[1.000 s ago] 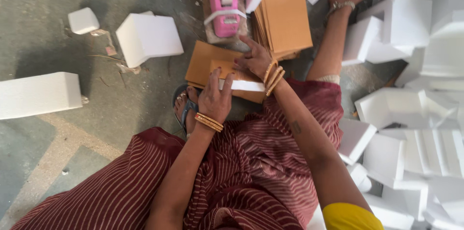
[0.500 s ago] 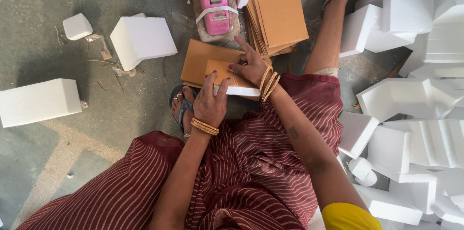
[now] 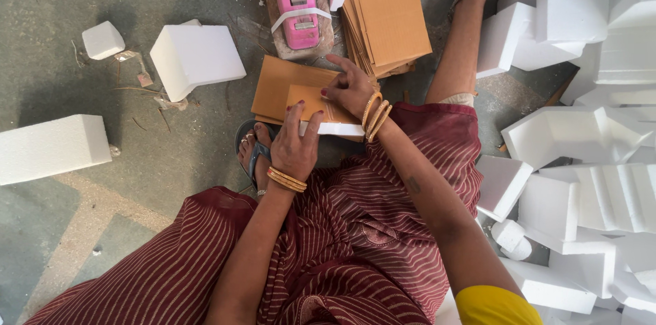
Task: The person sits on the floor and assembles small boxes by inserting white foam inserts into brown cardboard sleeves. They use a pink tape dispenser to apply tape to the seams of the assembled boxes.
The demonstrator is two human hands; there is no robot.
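Both hands are working in the middle of the frame in the head view. Left hand (image 3: 295,151) is lying with fingers spread, pressing down on a small brown card piece (image 3: 309,101) and the white foam block (image 3: 336,129) under it. Right hand (image 3: 352,87) is curling its fingers over the far edge of the same card piece, pinching it flat. The card piece and foam block are sitting on a bigger brown card sheet (image 3: 277,86), just above the person's knees and a foot in a sandal (image 3: 254,151).

To do this well, I think the card should be kept lined up with the foam edge, with both hands pressing evenly so nothing is slipping.

One pink tape dispenser (image 3: 298,0) is sitting at the top middle of the frame on the floor (image 3: 82,229). One stack of brown card sheets (image 3: 389,14) is lying just right of it. On the left side, three loose foam pieces are lying apart: a small cube (image 3: 103,40), a wedge block (image 3: 197,60), and a long block (image 3: 51,149). On the right side, a big pile of foam shapes (image 3: 588,161) is heaped up, too many to count.
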